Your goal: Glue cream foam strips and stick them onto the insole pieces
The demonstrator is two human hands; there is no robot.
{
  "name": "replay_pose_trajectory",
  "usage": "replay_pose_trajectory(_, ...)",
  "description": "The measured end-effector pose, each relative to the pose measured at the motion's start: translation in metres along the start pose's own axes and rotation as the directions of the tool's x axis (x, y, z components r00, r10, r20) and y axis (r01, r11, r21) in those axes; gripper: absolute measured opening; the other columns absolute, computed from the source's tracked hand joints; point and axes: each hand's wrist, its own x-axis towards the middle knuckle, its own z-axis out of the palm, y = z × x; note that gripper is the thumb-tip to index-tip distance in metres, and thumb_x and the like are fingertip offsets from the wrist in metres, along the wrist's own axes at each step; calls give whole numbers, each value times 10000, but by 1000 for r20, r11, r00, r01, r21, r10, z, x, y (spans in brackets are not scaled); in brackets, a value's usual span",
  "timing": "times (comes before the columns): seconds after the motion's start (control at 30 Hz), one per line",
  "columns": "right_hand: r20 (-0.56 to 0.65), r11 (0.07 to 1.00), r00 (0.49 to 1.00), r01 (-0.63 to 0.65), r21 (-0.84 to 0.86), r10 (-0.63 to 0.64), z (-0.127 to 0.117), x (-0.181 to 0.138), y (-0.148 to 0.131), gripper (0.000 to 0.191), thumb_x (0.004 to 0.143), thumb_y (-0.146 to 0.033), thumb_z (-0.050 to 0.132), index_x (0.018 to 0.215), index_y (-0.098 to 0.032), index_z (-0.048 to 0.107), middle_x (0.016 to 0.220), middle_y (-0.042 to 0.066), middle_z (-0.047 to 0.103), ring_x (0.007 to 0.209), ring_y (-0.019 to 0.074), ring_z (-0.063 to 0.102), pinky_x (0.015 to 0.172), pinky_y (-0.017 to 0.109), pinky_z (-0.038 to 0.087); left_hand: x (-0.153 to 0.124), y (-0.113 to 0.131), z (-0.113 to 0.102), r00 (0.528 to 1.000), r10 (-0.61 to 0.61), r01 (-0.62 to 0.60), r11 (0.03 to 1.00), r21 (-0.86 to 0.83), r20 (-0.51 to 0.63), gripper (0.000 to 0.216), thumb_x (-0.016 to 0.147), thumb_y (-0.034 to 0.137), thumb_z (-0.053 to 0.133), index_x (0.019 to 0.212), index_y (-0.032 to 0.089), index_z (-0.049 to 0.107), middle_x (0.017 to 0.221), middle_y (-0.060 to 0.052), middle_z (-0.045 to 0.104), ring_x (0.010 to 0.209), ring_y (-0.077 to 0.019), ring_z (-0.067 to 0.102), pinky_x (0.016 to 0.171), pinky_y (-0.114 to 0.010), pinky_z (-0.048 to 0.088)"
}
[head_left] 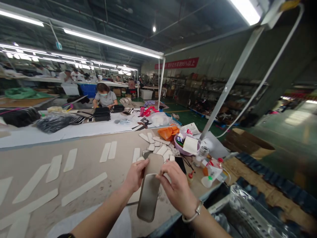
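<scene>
Both my hands hold a long grey-brown insole-shaped piece above the near edge of the beige worktable. My left hand grips its upper left edge with fingers curled round it. My right hand, a bracelet on its wrist, pinches the upper right edge. A lighter tan piece sits at the top of the grey one, between my fingers. A heap of pale cut pieces lies just beyond my hands.
Pale strips lie spread over the table to the left. A pink bowl, orange bag, jar and small bottles crowd the right corner by a slanted metal post. A person sits at the far table.
</scene>
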Motion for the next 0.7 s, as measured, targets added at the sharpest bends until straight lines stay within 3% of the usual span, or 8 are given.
replay_pose_trajectory(0.13, -138, 994, 986, -102, -27, 98, 7, 6, 20, 49, 852, -175, 509, 820, -205, 533, 1020, 81, 556, 1007, 198, 512, 884, 363, 430, -8, 0, 8, 999, 33, -33, 999, 30, 18, 202, 671, 342, 702, 677, 144, 664, 653, -21, 642, 594, -127, 543, 539, -220, 408)
replay_pose_trajectory(0.3, -159, 984, 971, -178, 13, 178, 11, 8, 30, 66, 860, -172, 486, 818, -200, 529, 1176, 109, 529, 1130, 205, 484, 964, 382, 399, -15, 2, 16, 996, 34, -39, 998, 56, 85, 259, 725, 369, 662, 736, 111, 680, 735, -49, 680, 687, -148, 579, 640, -236, 443)
replay_pose_trajectory(0.53, -162, 966, 953, -259, 11, 257, 15, 8, 36, 145, 861, -181, 482, 988, -191, 552, 867, 53, 610, 840, 175, 570, 784, 304, 450, -17, -6, 16, 998, -5, 4, 1000, 9, 65, 231, 720, 331, 679, 804, 117, 703, 701, -42, 693, 661, -149, 610, 608, -233, 455)
replay_pose_trajectory(0.7, -166, 950, 940, -309, -50, 298, 14, 10, 35, 96, 855, -213, 484, 768, -199, 519, 737, 13, 560, 708, 149, 523, 653, 264, 401, -19, -4, 18, 998, -56, 55, 998, 6, 32, 278, 683, 360, 710, 794, 105, 699, 651, -47, 683, 648, -166, 628, 611, -246, 482)
